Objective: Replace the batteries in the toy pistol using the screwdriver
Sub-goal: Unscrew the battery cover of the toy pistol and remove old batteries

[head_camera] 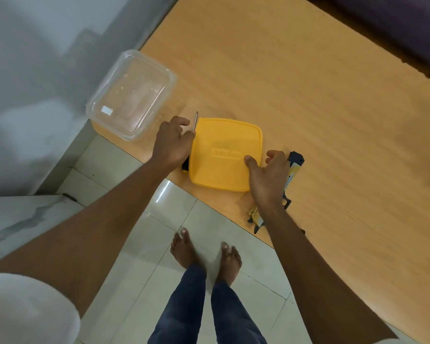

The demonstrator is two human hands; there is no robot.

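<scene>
A square yellow lid lies flat near the table's front edge. My left hand grips its left edge with curled fingers. The screwdriver lies under that hand: its metal shaft sticks out beyond the fingers and its black handle shows by my wrist. My right hand holds the lid's right edge, thumb on top. The black and yellow toy pistol lies on the table under and beside my right hand, partly hidden by my hand and wrist.
An empty clear plastic container stands at the table's left corner, overhanging the edge. The wooden table stretches away to the right and back. My bare feet stand on the tiled floor below the table edge.
</scene>
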